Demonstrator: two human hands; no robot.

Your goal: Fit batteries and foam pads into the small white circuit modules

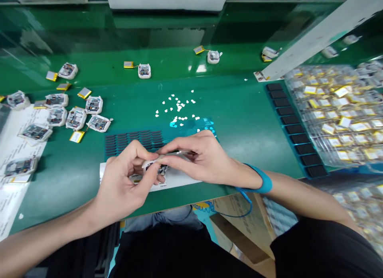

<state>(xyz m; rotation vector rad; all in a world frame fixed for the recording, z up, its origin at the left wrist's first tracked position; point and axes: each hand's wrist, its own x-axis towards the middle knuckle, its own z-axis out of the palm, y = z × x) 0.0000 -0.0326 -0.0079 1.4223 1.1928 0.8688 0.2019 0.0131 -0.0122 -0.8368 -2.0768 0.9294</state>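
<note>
Between my hands, over the near edge of the bench, is a small white device housing (147, 164) with a circuit board showing inside. My left hand (127, 180) is closed around it, thumb and fingers on its sides. The thumb and index finger of my right hand (194, 156) pinch together at the housing's upper right edge. A thin pale strip or tool shows between the right fingers, too small to name. The fingers hide much of the housing. Under the hands lies a white printed paper sheet (176, 180).
Similar housings (76, 118) with yellow battery packs lie at left and along the back. White dot stickers (178, 106) are scattered mid-bench beside a sheet of dark pads (133, 140). Black foam blocks (291, 119) line the right, by trays of batteries (344, 110). A blue wrist strap (265, 179) trails a coiled cord.
</note>
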